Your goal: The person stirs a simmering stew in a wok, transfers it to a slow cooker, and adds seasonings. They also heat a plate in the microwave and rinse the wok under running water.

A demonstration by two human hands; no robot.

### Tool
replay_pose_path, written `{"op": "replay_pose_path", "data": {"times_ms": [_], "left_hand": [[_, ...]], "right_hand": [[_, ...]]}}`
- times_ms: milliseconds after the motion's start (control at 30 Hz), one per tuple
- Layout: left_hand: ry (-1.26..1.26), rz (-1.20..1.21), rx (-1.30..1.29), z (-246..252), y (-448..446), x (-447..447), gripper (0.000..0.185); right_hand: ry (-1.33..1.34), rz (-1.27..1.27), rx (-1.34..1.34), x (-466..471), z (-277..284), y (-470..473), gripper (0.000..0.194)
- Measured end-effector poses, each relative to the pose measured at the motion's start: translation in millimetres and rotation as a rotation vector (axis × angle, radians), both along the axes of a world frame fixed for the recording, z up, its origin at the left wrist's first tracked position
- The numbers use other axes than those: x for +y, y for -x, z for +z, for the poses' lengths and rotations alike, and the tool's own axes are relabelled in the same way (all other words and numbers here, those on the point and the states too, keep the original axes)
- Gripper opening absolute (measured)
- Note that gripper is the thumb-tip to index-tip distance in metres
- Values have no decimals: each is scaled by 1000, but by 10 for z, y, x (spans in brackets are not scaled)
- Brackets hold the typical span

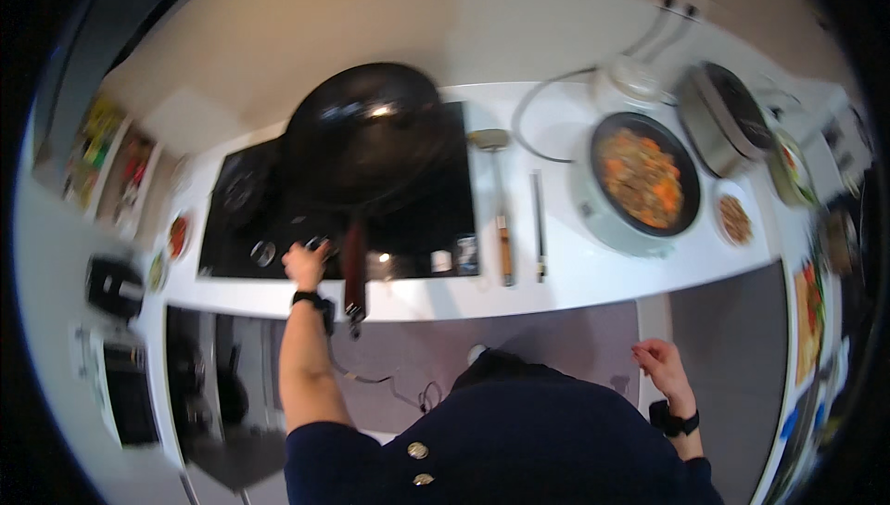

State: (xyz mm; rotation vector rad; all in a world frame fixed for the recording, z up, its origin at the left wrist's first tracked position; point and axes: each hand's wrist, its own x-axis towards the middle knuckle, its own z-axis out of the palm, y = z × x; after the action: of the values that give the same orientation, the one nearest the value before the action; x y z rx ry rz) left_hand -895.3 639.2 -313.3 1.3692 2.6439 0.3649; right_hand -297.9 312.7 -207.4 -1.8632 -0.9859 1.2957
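Observation:
My left hand (306, 260) reaches to the front of the black gas hob (410, 247), its fingers on a control knob (317, 243). A second knob (263, 253) sits just left of it. Right of that hand, the dark handle (354, 265) of a large black wok (368, 129) points toward me over the counter's edge. My right hand (657, 359) hangs in front of the counter, fingers loosely curled, with nothing seen in it. A pot of cooked food with orange pieces (643, 181) stands at the right.
A spatula with a wooden handle (505, 247) and dark chopsticks (539, 227) lie between hob and pot. A small bowl of brown food (734, 218), a grey appliance (723, 119) and a white appliance (628, 84) with a cable surround the pot. Small dishes (179, 235) stand far left.

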Motion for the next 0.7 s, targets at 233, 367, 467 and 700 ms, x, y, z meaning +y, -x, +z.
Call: {"op": "replay_pose_path", "data": {"times_ms": [233, 367, 467, 700], "left_hand": [[-139, -705, -35, 246, 53, 66, 28], [-285, -661, 83, 250, -144, -121, 32], [-465, -415, -27, 143, -405, -739, 58], [-283, 141, -136, -33, -332, -3026, 55]], "right_hand": [[80, -76, -5, -123, -55, 58, 14], [91, 9, 24, -50, -272, 65, 14], [68, 134, 65, 111, -414, 45, 14], [43, 568, 137, 674, -685, 322, 13]]}}
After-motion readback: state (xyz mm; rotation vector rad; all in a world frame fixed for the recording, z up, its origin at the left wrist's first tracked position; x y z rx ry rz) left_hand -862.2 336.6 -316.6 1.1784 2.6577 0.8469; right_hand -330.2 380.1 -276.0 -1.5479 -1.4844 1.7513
